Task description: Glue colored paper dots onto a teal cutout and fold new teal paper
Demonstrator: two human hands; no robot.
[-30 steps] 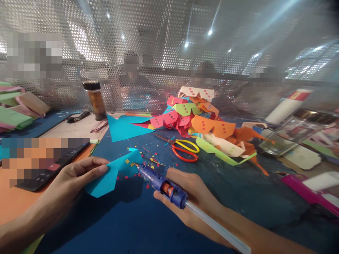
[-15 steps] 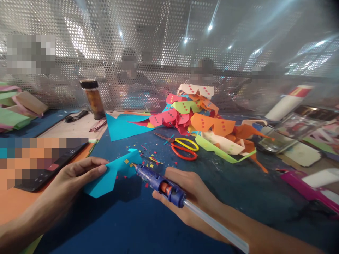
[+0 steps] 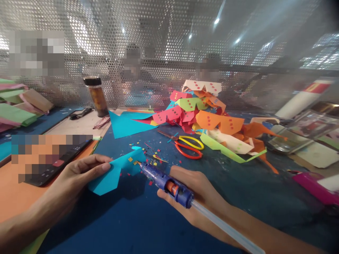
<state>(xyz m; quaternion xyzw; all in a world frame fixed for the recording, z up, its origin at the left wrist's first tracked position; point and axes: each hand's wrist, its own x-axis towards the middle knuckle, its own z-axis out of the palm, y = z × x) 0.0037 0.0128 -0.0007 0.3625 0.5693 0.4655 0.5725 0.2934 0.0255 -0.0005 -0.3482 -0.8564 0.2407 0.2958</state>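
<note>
My left hand [image 3: 91,171] pinches the left end of a bright blue paper cutout [image 3: 107,180], shaped like the paper masks in the pile, between thumb and fingers. Two small yellow paper squares [image 3: 130,159] are on its surface. Wrapped around a dark blue glue gun [image 3: 156,178] is my right hand [image 3: 192,187]; a clear glue stick [image 3: 222,222] sticks out of the gun's rear. The nozzle is at the cutout, close beside one yellow square; whether it touches cannot be made out. Tiny coloured paper bits [image 3: 155,158] lie scattered behind the cutout.
Scissors [image 3: 188,146] with red and yellow handles lie ahead, before a pile of decorated paper masks [image 3: 219,120]. A blue paper sheet [image 3: 129,123], a jar [image 3: 97,98] and a phone [image 3: 60,162] are at left. A magenta tool [image 3: 315,188] and clear containers stand right.
The whole scene has shifted slightly to the right in the view. Both hands keep their grips, and the glue gun's tip stays by the yellow square with little visible movement.
</note>
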